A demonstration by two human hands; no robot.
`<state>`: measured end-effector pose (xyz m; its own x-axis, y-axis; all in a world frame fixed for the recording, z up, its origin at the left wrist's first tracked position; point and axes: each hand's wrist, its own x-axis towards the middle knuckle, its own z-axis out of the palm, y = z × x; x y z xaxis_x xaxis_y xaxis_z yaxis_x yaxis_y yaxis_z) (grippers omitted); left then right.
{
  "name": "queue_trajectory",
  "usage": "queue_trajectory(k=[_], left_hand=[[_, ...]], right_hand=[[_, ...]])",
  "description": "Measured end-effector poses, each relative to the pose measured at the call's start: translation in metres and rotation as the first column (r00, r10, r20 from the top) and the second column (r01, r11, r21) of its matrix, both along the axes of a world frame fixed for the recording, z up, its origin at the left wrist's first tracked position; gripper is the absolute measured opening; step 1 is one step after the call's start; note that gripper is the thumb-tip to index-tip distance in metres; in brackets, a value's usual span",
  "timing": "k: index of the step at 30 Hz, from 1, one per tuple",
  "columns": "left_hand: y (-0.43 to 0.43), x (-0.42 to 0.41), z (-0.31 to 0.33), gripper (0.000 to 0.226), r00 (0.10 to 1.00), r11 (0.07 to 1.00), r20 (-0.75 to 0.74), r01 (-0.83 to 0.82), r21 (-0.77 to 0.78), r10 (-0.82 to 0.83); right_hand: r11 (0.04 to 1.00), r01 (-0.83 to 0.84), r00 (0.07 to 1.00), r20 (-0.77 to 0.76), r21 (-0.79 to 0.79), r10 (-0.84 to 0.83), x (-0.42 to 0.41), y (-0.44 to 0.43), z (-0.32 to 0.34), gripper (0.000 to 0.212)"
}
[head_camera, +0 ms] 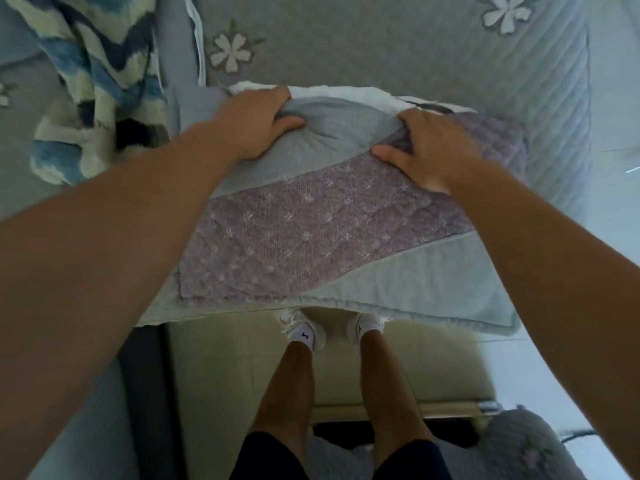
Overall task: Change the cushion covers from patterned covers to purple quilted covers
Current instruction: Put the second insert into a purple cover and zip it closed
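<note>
Gripping the open far edge of the purple quilted cover [311,230] with left hand [258,128] and right hand [429,150], fingers curled into fabric. Lies on the flowered quilt [381,39] — white insert [346,92] peeking out beyond. Apparently off already: patterned cover [93,81], heaped left. Remaining — tuck in, close.

The cover [311,233] is made of matt cloth. Its purple band is quilted in a diamond stitch with a mottled, slightly rough face, and its pale blue panels are of smoother fabric. The insert [339,91] at the far edge is shown as soft white cloth. The patterned cover [90,64] is a fuzzy, napped textile. The spread [398,46] is matt quilted fabric with appliquéd flowers. The floor [221,375] is laid with smooth tile.
</note>
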<state>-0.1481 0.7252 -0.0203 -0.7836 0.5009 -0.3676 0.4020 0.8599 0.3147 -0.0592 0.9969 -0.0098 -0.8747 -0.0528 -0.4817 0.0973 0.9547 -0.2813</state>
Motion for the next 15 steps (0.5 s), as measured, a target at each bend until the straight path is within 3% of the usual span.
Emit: queue_trajectory(k=[2,4,11,13,15], left_hand=[[0.006,-0.005,-0.013,0.042,0.989,0.990,0.075,-0.132,0.047,0.128],[0.015,-0.016,-0.014,0.049,0.983,0.988,0.095,-0.157,0.005,0.156],[0.022,-0.015,-0.004,0.075,0.937,0.967,0.326,-0.039,-0.251,0.122],[0.026,-0.010,-0.014,0.070,0.951,0.972,0.297,-0.015,-0.233,0.086],[0.027,-0.010,-0.020,0.064,0.949,0.985,0.300,-0.047,-0.168,0.097]], right_hand=[[0.996,0.067,0.995,0.075,-0.054,-0.063,-0.013,0.003,-0.010,0.078],[0.997,0.070,0.994,0.092,-0.042,-0.066,-0.027,0.005,-0.014,0.073],[0.999,-0.001,0.989,0.150,0.048,-0.007,-0.015,-0.001,-0.005,0.070],[0.998,0.065,0.976,0.207,0.026,-0.069,-0.007,-0.004,-0.008,0.076],[0.988,0.152,0.955,0.263,-0.035,-0.138,-0.011,-0.008,-0.005,0.064]])
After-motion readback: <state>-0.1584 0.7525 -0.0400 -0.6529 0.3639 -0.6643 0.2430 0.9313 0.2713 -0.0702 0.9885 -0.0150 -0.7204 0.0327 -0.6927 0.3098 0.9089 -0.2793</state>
